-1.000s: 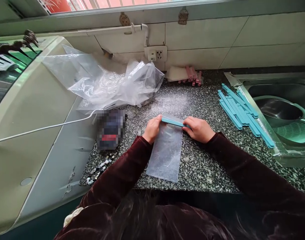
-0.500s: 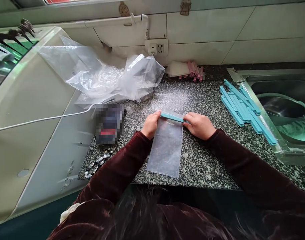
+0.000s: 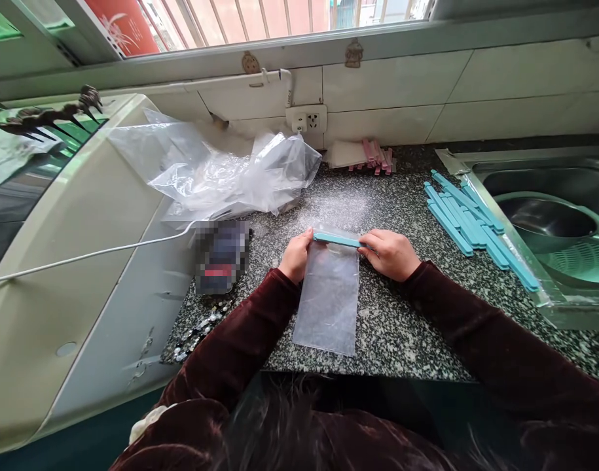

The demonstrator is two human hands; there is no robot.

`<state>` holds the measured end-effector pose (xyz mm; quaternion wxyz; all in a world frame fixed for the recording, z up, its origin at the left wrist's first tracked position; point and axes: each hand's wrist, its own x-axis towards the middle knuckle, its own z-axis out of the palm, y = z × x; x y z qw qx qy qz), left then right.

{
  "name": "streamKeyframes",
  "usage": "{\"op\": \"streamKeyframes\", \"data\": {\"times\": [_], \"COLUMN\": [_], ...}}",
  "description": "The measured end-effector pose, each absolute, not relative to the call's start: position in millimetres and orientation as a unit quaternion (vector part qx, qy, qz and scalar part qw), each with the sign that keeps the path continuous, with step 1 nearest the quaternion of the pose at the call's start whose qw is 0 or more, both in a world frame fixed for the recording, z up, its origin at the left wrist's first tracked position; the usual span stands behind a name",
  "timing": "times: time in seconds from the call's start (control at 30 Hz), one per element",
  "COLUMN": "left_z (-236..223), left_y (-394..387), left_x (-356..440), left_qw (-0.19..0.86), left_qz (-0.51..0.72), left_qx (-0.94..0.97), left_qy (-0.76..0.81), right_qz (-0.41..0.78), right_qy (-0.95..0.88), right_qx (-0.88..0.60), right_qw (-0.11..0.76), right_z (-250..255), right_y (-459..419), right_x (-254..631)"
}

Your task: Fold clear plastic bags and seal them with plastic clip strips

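A turquoise bag sealing clip lies across the top of a clear plastic bag, which rests flat on the speckled countertop. My left hand pinches the clip's left end together with the bag's edge. Fingers of my right hand are closed on the clip's right end. A short strip of the bag shows beyond the clip. To the right, several more turquoise clips lie in a loose pile beside the sink.
Crumpled clear plastic bags lie at the back left, near a white cable. A blurred dark phone-like object is left of my hand. Pink clips lie by the wall. A sink holding a green basin borders the right.
The camera view has tilted up, so more of the window shows and everything sits lower in the picture. Both hands keep their grip on the clip, with little visible movement.
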<state>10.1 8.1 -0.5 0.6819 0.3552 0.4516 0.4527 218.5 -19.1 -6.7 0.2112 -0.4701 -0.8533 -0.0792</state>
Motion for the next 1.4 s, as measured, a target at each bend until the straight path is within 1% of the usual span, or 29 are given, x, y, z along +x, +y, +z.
{"op": "streamKeyframes", "data": {"times": [0.2,0.33,0.63,0.93,1.13,1.4], "left_z": [4.6,4.2,7.6,13.0,15.9,14.8], "left_y": [6.0,6.3,5.4,4.5,4.9,7.1], "left_x": [12.3,11.8,9.9,11.2,9.7,6.8], "left_qw": [0.706,0.689,0.628,0.612,0.609,0.596], "left_qz": [0.455,0.452,0.474,0.484,0.482,0.513], "left_qx": [0.313,0.327,0.386,0.387,0.381,0.376], "left_qy": [0.443,0.462,0.481,0.491,0.502,0.49], "right_qz": [-0.089,-0.089,-0.076,-0.07,-0.047,-0.013], "right_qy": [-0.845,-0.837,-0.827,-0.824,-0.819,-0.796], "right_qx": [-0.464,-0.46,-0.458,-0.443,-0.431,-0.429], "right_qw": [0.25,0.283,0.317,0.345,0.375,0.428], "right_z": [-6.4,-6.8,-9.0,-8.5,-8.3,-2.4], "right_y": [-17.8,-17.0,-14.8,-12.1,-11.2,-13.8], "right_x": [218.8,218.8,219.6,221.9,223.9,225.4]}}
